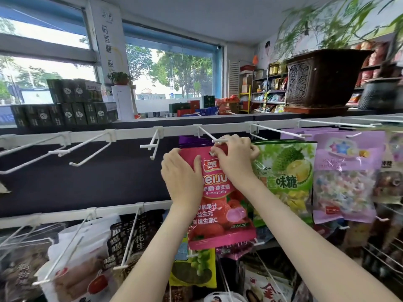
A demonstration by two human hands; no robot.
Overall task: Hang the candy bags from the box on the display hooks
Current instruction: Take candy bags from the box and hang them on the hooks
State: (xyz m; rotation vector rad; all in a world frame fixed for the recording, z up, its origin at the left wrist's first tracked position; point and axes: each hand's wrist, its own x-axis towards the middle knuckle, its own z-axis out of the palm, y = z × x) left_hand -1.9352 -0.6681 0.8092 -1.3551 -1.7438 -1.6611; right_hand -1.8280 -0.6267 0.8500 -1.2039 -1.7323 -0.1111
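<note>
Bag: pink gummy bag (218, 205) sits mid-frame, its top right up at the white hook (207, 134) tip
Left hand (181, 177): grips the bag's upper left edge
Right hand (235, 158): pinches the top by the hang hole
Neighbour: green durian bag (285, 171) hangs just to the right

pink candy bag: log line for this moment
step: hanging | left hand: holds pink candy bag | right hand: pinches its top at hook

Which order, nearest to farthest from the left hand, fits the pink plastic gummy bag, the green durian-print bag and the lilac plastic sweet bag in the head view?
1. Pink gummy bag: the left hand grips it.
2. Green durian-print bag: next hook right.
3. Lilac sweet bag: farthest right.
</note>
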